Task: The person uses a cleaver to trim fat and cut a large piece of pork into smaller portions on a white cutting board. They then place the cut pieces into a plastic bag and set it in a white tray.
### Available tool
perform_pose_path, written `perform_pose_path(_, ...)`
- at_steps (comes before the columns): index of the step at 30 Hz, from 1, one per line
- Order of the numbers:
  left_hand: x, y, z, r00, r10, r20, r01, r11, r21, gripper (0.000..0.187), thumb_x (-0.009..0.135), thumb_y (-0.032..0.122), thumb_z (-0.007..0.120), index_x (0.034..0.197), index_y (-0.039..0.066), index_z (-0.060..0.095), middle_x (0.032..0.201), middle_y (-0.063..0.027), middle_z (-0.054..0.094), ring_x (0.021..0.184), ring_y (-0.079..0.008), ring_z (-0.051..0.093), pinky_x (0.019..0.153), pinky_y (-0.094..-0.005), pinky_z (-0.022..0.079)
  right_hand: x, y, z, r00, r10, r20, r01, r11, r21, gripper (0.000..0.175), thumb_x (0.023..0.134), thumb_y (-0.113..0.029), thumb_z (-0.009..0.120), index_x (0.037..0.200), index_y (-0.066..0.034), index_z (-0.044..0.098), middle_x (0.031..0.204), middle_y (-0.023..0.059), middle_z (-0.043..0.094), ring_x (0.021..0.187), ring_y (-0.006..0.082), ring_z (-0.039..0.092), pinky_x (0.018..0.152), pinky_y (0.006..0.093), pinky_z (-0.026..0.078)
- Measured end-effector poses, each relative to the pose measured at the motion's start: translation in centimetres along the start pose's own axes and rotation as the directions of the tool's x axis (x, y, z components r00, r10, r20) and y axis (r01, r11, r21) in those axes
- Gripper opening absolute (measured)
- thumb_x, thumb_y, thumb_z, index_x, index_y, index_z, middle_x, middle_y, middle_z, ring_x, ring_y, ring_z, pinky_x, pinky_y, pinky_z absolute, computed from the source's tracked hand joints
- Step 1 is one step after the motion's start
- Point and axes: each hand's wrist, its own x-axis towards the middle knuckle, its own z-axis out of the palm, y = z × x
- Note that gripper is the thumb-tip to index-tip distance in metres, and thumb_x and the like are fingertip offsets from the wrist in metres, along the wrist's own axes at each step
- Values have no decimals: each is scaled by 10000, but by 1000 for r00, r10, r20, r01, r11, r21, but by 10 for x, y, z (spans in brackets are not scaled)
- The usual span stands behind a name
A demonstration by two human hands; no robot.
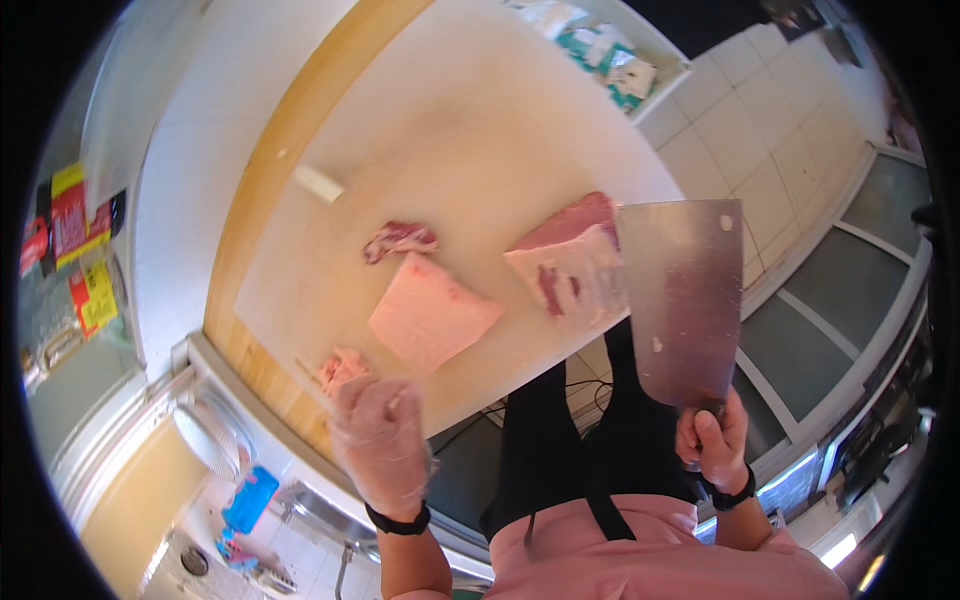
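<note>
A cleaver [679,300] with a wide steel blade is upright in my right hand [712,442], its handle in my fist. The blade stands beside a thick slab of raw meat [574,270] and covers part of its right edge. My left hand [381,439], in a clear plastic glove, is curled at the near left edge of the white cutting board [465,142]. Pinkish trimmings [343,367] show just past its fingers; whether it grips them is hidden. A square piece of pale fat or skin [435,311] lies mid-board, touching a dark red meat scrap [401,240].
A white block [319,184] lies on the board's far left, near the wooden edge [259,172]. A white bin [664,86] holds green and white packets. To the left are a metal sink [326,514], a blue bottle [251,499] and a round white appliance [206,439].
</note>
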Motion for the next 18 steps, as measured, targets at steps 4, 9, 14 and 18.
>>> perform_pose_path(4, 38, 60, 37, 973, 141, 182, -100, 971, -217, 173, 794, 58, 749, 954, 32, 688, 964, -134, 660, 829, -302, 636, 805, -409, 491, -3, 7, -6, 1000, -31, -2, 31, 999, 36, 395, 1053, -230, 526, 1359, -19, 392, 653, 41, 440, 432, 81, 400, 398, 215, 334)
perform_pose_path(9, 87, 100, 79, 785, 601, 153, -573, 797, -192, 446, 802, 148, 744, 1204, 2, 619, 1092, -190, 648, 897, -375, 633, 777, -462, 512, -14, 13, -16, 998, -41, -41, 44, 994, 99, 387, 1051, -221, 532, 1355, -18, 406, 665, 43, 453, 443, 83, 406, 402, 219, 336)
perform_pose_path(14, 108, 111, 92, 788, 350, 507, -302, 936, -178, 559, 736, 258, 788, 1192, -14, 614, 1058, -226, 654, 976, -398, 618, 825, -459, 497, -20, 16, -19, 998, 12, -63, 1, 979, 203, 398, 1037, -223, 587, 1345, -13, 445, 685, 13, 482, 500, 69, 415, 445, 221, 328)
perform_pose_path(18, 110, 105, 89, 737, 265, 622, -111, 955, -275, 516, 704, 277, 799, 1082, -18, 607, 951, -213, 654, 902, -388, 615, 786, -432, 508, -20, 17, -20, 999, 15, -46, -4, 977, 212, 393, 1040, -209, 581, 1350, -12, 442, 690, 14, 483, 505, 69, 413, 452, 219, 331)
